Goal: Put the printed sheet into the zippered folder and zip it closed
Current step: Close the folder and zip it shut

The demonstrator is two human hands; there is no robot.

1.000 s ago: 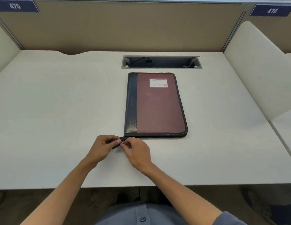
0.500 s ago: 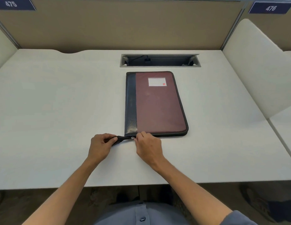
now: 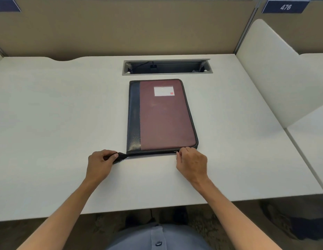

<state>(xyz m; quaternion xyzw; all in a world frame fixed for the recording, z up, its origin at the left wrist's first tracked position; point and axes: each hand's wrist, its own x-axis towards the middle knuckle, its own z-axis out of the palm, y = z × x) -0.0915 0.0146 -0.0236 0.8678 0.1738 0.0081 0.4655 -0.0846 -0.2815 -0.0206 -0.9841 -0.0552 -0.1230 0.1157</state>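
Observation:
A maroon zippered folder (image 3: 166,118) with a dark blue spine strip and a white label lies flat and closed on the white desk (image 3: 57,123). My left hand (image 3: 100,164) pinches the black zipper tail (image 3: 122,156) sticking out from the folder's near-left corner. My right hand (image 3: 192,164) pinches the small metal zipper pull (image 3: 175,152) on the folder's near edge, close to the near-right corner. No printed sheet is visible.
A recessed cable tray (image 3: 167,67) is sunk into the desk just beyond the folder. A tan partition (image 3: 121,27) closes the back, and a white side divider (image 3: 276,73) stands on the right. The desk's front edge runs just behind my forearms.
My right hand has slid the zipper pull rightward along the folder's near edge, from the near-left corner to near the right corner. My left hand keeps hold of the zipper tail.

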